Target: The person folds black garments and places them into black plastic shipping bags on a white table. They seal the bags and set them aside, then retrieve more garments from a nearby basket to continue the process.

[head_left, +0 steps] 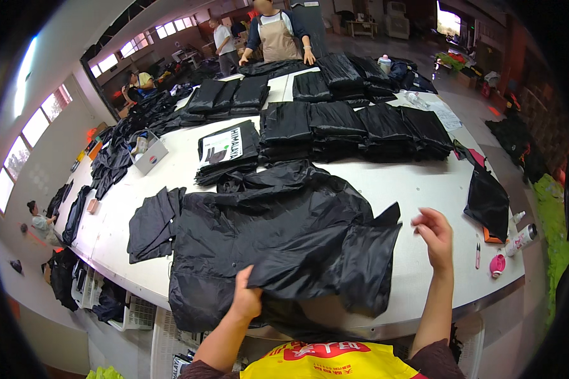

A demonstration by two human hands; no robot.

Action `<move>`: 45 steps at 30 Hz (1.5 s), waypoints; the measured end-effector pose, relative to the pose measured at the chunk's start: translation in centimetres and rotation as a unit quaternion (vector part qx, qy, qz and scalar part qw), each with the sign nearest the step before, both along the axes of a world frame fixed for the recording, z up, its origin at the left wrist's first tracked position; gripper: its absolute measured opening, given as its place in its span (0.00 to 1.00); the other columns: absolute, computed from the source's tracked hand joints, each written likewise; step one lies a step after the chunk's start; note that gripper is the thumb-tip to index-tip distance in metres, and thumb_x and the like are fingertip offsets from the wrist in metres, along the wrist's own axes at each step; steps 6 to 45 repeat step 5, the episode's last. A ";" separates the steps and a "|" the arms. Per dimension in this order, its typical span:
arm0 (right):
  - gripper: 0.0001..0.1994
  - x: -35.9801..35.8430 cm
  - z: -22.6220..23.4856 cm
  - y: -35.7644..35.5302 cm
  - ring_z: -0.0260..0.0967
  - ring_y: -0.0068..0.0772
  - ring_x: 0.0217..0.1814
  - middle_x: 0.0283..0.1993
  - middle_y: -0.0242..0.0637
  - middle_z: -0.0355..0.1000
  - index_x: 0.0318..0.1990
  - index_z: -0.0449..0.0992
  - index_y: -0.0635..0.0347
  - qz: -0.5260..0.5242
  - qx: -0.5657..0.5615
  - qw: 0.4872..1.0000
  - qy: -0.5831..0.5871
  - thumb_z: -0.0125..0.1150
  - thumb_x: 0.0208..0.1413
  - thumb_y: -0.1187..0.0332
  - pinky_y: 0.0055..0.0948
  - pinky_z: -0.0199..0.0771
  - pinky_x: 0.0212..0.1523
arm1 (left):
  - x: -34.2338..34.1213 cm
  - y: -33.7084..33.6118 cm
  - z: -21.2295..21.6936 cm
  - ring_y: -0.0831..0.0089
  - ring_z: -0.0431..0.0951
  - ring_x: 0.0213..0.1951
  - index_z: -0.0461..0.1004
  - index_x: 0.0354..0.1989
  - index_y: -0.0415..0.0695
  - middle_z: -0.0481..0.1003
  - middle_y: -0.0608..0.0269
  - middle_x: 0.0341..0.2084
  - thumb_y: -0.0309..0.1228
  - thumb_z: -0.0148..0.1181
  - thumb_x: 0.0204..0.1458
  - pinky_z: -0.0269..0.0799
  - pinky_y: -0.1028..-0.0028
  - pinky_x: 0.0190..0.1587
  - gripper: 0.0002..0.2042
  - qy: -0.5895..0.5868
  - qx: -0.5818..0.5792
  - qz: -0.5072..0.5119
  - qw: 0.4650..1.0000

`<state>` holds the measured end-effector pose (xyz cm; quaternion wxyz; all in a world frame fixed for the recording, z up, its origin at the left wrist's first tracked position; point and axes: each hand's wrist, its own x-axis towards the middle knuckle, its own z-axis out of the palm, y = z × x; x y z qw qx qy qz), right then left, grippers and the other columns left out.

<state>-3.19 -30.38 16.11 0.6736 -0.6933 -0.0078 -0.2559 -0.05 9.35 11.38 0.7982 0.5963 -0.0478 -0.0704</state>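
A thin, shiny black jacket [272,234] lies spread and wrinkled over the near side of the white table [189,161], part of it hanging past the front edge. My left hand [247,295] is closed on a fold of the jacket near that edge, thumb on top. What looks like a sleeve end [367,265] fans out to the right. Just right of it, my right hand [434,235] is raised off the cloth with curved fingers apart and nothing in it. Left of the jacket rests a folded black garment [152,224].
Stacks of folded black garments [341,129] stand beyond the jacket, one topped by a printed white sheet [224,148]. At right are a bottle [521,240], a pink object [497,265] and a pen [478,256]. A person in an apron [278,41] works across the table.
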 end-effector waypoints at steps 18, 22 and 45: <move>0.11 1.9 0.0 -1.0 0.66 0.23 0.34 0.37 0.36 0.71 0.44 0.71 0.65 -0.096 0.040 0.994 -0.046 0.50 0.53 0.77 0.18 0.66 0.34 | -3.9 9.2 2.0 0.60 0.71 0.49 0.62 0.58 0.45 0.69 0.54 0.50 0.38 0.48 0.55 0.68 0.60 0.52 0.22 -0.173 0.063 -0.005 0.983; 0.11 1.9 0.0 -1.0 0.66 0.23 0.34 0.37 0.36 0.71 0.44 0.71 0.65 -0.096 0.040 0.994 -0.046 0.50 0.53 0.77 0.18 0.66 0.34 | -3.9 9.2 2.0 0.60 0.71 0.49 0.62 0.58 0.45 0.69 0.54 0.50 0.38 0.48 0.55 0.68 0.60 0.52 0.22 -0.173 0.063 -0.005 0.983; 0.11 1.9 0.0 -1.0 0.66 0.23 0.34 0.37 0.36 0.71 0.44 0.71 0.65 -0.096 0.040 0.994 -0.046 0.50 0.53 0.77 0.18 0.66 0.34 | -3.9 9.2 2.0 0.60 0.71 0.49 0.62 0.58 0.45 0.69 0.54 0.50 0.38 0.48 0.55 0.68 0.60 0.52 0.22 -0.173 0.063 -0.005 0.983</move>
